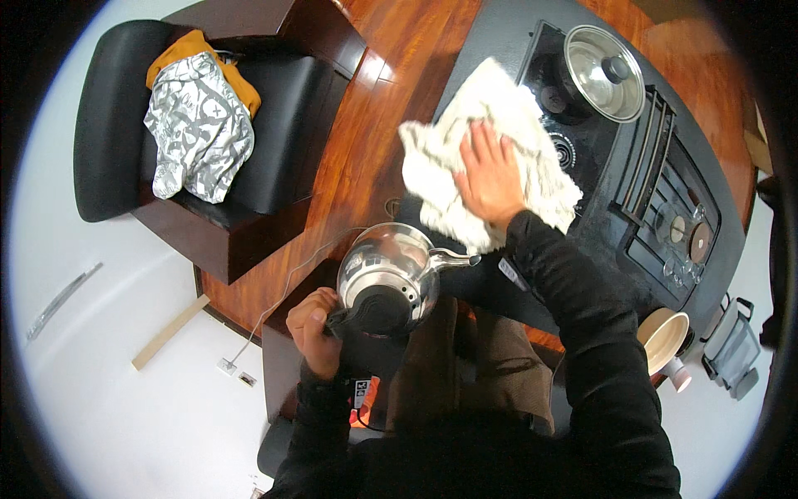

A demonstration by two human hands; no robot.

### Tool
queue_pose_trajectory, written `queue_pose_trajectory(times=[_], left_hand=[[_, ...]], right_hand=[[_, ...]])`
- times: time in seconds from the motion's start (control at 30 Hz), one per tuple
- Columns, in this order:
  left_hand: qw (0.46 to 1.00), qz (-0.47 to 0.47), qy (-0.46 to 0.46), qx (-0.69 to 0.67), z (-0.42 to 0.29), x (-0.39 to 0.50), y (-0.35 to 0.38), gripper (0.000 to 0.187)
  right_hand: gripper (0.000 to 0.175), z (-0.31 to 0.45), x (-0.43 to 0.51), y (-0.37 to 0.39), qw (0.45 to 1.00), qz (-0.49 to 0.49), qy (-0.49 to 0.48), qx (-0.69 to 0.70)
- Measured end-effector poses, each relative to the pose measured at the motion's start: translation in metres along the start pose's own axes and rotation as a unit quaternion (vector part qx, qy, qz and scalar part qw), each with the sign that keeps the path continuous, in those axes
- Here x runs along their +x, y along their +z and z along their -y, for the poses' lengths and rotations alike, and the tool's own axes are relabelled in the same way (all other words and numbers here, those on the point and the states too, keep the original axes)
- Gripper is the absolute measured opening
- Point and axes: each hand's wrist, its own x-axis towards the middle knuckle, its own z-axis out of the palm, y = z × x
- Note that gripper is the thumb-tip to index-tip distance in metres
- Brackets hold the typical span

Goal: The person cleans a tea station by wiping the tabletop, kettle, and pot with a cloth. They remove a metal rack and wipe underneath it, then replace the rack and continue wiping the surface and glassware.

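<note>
My left hand (314,332) is closed around the black handle of a shiny metal kettle (388,254). The kettle has a black lid, and its spout points to the right, towards the towel. My right hand (489,171) rests flat on a crumpled white towel (436,165), palm down with its fingers stretched out. Beneath the towel are part of the black tea tray (499,28) and the near side of a black built-in stove (536,81); the towel hides what is directly under my palm.
A glass-lidded pot (595,81) stands on the stove. Small glass cups (676,271) sit on the slatted drain area, with a cream bowl (664,340) near its lower edge. A black armchair (109,125) at left bears patterned clothing (202,131). A thin cable (288,284) runs behind the kettle.
</note>
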Motion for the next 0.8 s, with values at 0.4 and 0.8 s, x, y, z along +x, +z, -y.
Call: queue_pose_trajectory(times=[0.4, 0.8], left_hand=[[0.986, 0.067, 0.138, 0.067, -0.005, 0.010, 0.026, 0.033], [0.999, 0.037, 0.010, 0.021, -0.001, 0.004, 0.030, 0.040]], right_hand=[[0.062, -0.019, -0.090, -0.019, 0.994, 0.072, -0.042, 0.064], [0.074, -0.074, -0.179, -0.040, 0.987, 0.101, 0.124, 0.013]])
